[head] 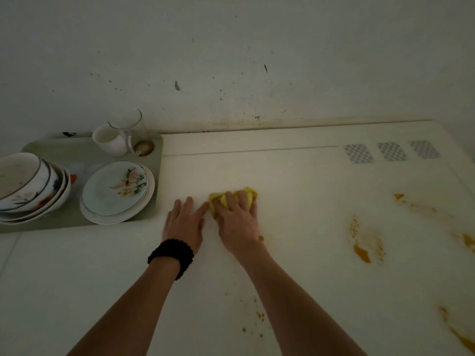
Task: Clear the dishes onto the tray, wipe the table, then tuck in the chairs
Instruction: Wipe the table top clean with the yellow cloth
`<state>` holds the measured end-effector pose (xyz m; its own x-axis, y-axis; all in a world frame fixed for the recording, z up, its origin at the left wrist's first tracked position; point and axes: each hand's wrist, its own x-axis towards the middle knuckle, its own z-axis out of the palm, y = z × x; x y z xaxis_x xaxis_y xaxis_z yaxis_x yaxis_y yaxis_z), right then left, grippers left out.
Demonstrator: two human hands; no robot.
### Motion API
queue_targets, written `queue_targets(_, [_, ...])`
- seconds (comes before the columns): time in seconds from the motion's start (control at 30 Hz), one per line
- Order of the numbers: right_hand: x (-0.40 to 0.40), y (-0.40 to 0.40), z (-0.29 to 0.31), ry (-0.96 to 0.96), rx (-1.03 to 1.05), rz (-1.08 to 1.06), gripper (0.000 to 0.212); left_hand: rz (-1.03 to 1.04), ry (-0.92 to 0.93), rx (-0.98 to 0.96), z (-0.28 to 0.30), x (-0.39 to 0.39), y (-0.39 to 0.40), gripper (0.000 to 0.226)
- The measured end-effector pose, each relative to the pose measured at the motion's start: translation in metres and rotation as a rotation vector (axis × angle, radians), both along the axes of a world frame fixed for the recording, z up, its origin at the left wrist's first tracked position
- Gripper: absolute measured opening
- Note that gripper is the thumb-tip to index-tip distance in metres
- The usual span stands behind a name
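Note:
A grey-green tray (77,147) sits at the table's left. It carries a stack of bowls (30,188), a stack of plates (117,192) with a floral one on top, a white mug (110,142) and a clear glass (131,129). My right hand (236,217) presses flat on a bunched yellow cloth (246,194) in the middle of the white table (295,176). My left hand (185,222), with a black bead bracelet on the wrist, lies flat on the table just left of the cloth, fingers spread, one fingertip near the cloth's edge.
Orange food smears (365,242) mark the table to the right, and more run along the right edge (457,330). Small orange crumbs (259,316) lie near the front. A stained white wall (231,73) stands behind the table. No chairs are in view.

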<state>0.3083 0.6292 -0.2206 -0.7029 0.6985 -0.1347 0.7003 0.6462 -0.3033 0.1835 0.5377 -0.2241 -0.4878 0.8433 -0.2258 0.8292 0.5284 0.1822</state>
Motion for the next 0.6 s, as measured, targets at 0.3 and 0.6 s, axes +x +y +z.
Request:
queue_targets(0.3, [0.074, 0.016, -0.003, 0.094, 0.016, -0.102, 0.046, 0.096, -0.034, 0.026, 0.003, 0.030, -0.020, 0.049])
queue_targets(0.6, [0.048, -0.045, 0.007, -0.038, -0.033, -0.320, 0.050, -0.020, -0.002, -0.025, 0.015, 0.054, -0.052, 0.053])
